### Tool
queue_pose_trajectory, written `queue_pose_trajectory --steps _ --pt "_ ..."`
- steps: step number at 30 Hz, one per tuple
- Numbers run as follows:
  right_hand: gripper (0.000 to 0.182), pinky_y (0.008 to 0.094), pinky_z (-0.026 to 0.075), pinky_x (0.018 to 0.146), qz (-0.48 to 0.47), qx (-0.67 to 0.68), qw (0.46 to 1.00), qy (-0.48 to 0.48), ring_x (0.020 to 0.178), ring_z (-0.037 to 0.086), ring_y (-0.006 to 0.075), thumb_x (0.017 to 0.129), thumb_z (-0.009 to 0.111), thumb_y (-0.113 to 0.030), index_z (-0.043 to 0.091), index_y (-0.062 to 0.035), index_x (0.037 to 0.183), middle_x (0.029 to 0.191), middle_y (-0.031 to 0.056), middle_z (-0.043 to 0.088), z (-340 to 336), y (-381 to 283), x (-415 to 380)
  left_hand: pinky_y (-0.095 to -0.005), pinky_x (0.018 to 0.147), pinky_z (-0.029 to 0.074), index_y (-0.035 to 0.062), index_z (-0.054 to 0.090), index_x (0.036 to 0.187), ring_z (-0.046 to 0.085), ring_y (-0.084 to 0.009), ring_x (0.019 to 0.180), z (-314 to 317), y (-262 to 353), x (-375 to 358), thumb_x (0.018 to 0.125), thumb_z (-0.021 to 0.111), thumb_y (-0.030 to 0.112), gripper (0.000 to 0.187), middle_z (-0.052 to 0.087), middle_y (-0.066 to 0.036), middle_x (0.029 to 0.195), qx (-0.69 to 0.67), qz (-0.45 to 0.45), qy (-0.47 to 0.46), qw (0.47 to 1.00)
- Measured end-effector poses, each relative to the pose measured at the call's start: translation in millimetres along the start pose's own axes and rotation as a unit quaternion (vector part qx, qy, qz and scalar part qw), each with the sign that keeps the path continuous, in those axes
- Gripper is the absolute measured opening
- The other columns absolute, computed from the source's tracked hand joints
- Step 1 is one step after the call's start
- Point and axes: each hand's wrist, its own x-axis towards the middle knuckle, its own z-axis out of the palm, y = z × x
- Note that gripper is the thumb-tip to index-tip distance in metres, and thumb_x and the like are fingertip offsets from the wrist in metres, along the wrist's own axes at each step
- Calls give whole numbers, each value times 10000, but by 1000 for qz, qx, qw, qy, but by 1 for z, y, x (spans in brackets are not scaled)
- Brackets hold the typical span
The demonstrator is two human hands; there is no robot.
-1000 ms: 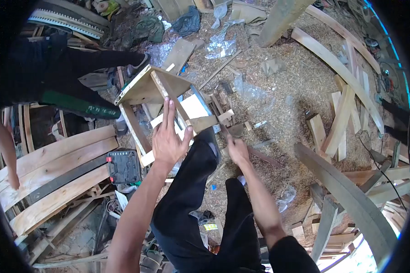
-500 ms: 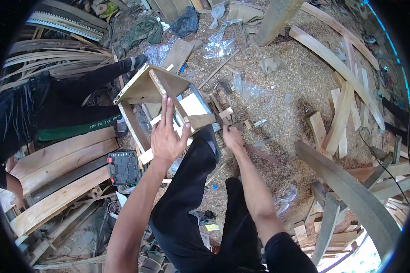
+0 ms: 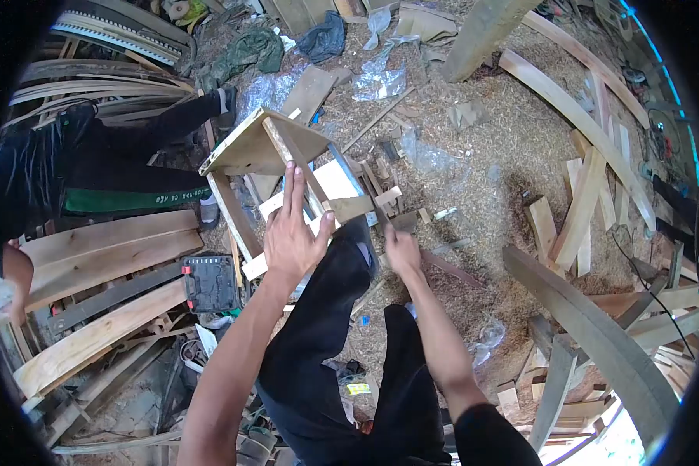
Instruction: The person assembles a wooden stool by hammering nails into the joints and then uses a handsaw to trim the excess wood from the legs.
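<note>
A small wooden stool frame (image 3: pixel 236 217), with a flat board at its far end, leans by my left leg. My left hand (image 3: pixel 293 247) lies against it, fingers stretched along a rail (image 3: pixel 286 146) and thumb apart near a short crosspiece (image 3: pixel 348 208). Just right of that crosspiece, my right hand (image 3: pixel 402 250) is closed around a short tool (image 3: pixel 390 227) with a dark end. Motion blurs the tool, and its kind cannot be made out. Small wood offcuts (image 3: pixel 387 194) lie beyond it on the ground.
Sawdust covers the ground (image 3: pixel 512 147). At left, another person (image 3: pixel 93 179) sits near curved planks (image 3: pixel 116 248) and a dark tool case (image 3: pixel 210 283). Long beams (image 3: pixel 590 326) and boards lie to the right. A post (image 3: pixel 481 43) stands at the back, near plastic sheeting (image 3: pixel 380 84).
My right hand has moved slightly down and to the right with the tool. My left hand stays on the stool frame. The other person's arm at left has shifted upward.
</note>
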Motion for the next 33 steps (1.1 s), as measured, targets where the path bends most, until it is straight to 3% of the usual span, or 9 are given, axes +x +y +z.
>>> queue_pose_trajectory --steps 5,12,14,18,19,20,23,26,33 --pt "628 512 463 890 6 8 1000 -25 956 606 479 958 335 -511 700 0 936 909 311 640 2 4 29 -425 840 477 68 189 1508 643 -296 837 -1 2 0 901 507 380 753 243 -116 1560 11 4 8 1000" --pt "616 534 491 755 -5 29 999 -32 806 617 489 961 381 -491 695 18 817 762 322 611 -57 38 -106 -432 823 491 54 199 1503 642 -312 820 -1 0 2 880 533 348 766 241 -124 1559 -21 5 12 1000" --pt "612 474 443 597 -19 0 999 26 641 616 422 966 431 -456 627 49 682 615 263 568 -49 48 -109 -429 806 497 52 201 1501 642 -312 814 -2 -2 4 883 532 353 763 240 -125 1560 -8 5 20 1000" --pt "585 453 443 557 -33 24 999 17 573 624 360 960 465 -453 627 33 678 569 228 552 -39 68 -110 -421 747 517 48 207 1498 641 -308 791 0 2 3 892 522 373 756 234 -125 1561 11 19 24 999" --pt "572 448 438 533 -54 61 996 30 543 623 342 959 478 -445 624 29 673 567 225 553 -36 71 -112 -425 796 504 36 224 1490 629 -340 900 -1 3 3 881 526 396 768 240 -120 1559 -7 -6 6 1000" --pt "572 448 438 533 -57 62 996 32 543 623 342 959 478 -445 624 29 673 567 225 553 -35 76 -111 -429 846 491 24 241 1482 616 -371 1008 -3 5 3 871 531 419 783 246 -115 1556 -23 -30 -12 999" --pt "569 464 453 565 -125 42 989 61 610 614 425 965 459 -441 644 38 720 601 255 567 -57 31 -121 -447 858 493 37 230 1488 616 -375 1016 -7 6 3 873 528 409 778 243 -116 1556 -19 -42 -23 999" --pt "560 526 493 698 -43 47 998 -18 740 633 458 957 426 -455 691 21 829 700 290 609 -56 8 -96 -455 814 514 48 228 1491 637 -376 965 4 2 -1 878 521 420 775 232 -110 1561 -5 7 18 1000" --pt "580 529 503 723 -29 55 998 8 738 625 481 955 400 -460 697 14 806 718 295 623 -21 17 -57 -446 784 523 52 210 1496 651 -353 855 1 4 -2 874 535 406 786 238 -105 1559 -24 -21 -3 999"
